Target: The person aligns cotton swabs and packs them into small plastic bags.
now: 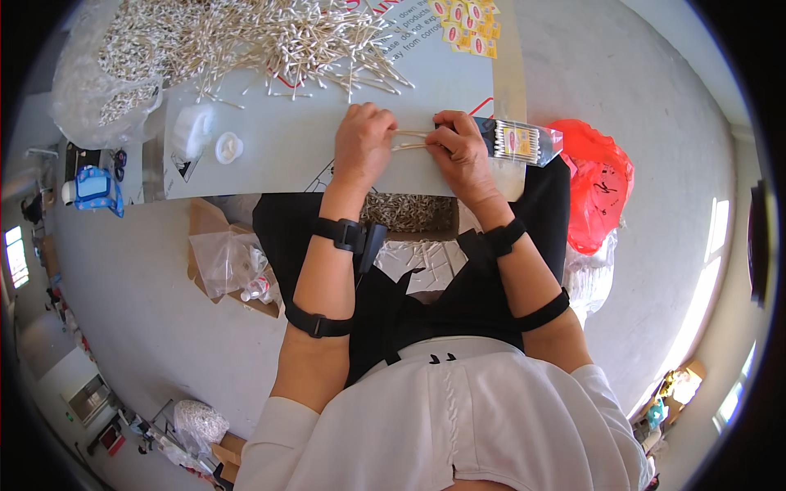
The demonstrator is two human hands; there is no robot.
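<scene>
Over the table's near edge, my left hand (pixel 364 146) and my right hand (pixel 463 155) are a short way apart, both with curled fingers. A few thin cotton swabs (pixel 409 148) stretch sideways between them, their ends pinched in the fingers of each hand. How many lie inside my fists is hidden. Just right of my right hand lies a clear packet (pixel 536 144) with a row of cotton swabs and a yellow label card (pixel 517 141). A dark strip shows between that packet and my right hand. A large loose heap of cotton swabs (pixel 270 41) spreads over the far side.
The printed table sheet (pixel 270 155) carries a small white round tub (pixel 228 148), a bulging clear bag (pixel 106 90) and yellow cards (pixel 472 29). A blue lanyard pouch (pixel 96 186) lies left. Below are a swab-filled box (pixel 409 214), a carton (pixel 201 221) and a red bag (pixel 591 184).
</scene>
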